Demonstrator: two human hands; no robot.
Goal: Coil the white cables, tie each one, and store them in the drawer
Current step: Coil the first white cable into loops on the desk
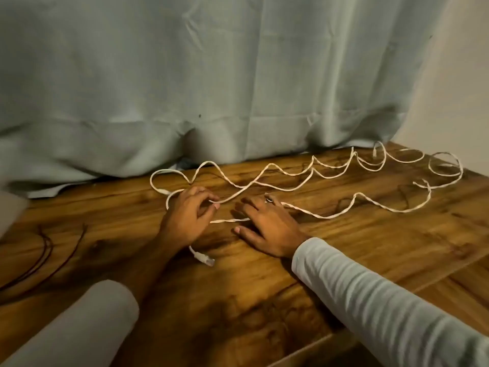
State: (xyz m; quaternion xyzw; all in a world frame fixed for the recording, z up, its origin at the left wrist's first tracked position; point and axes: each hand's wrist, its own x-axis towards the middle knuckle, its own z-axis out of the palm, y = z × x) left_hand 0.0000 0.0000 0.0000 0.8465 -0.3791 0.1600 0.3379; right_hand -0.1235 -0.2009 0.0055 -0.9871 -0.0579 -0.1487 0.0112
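White cable (296, 174) lies in loose wavy loops across the wooden table (357, 247), running from the middle to the far right corner. One clear plug end (207, 259) lies near my left wrist. My left hand (186, 218) sits at the middle of the table with its fingers curled, pinching a strand of the cable between fingertips and thumb. My right hand (267, 229) lies flat beside it, fingers spread and straight, pressing on another strand that passes under the fingers. A ring shows on one finger. No drawer is in view.
A pale blue-grey curtain (211, 88) hangs behind the table and bunches on its back edge. Thin dark wires (45, 250) lie at the left of the table. A white wall (463, 102) borders the right side. The table's front edge runs at lower right.
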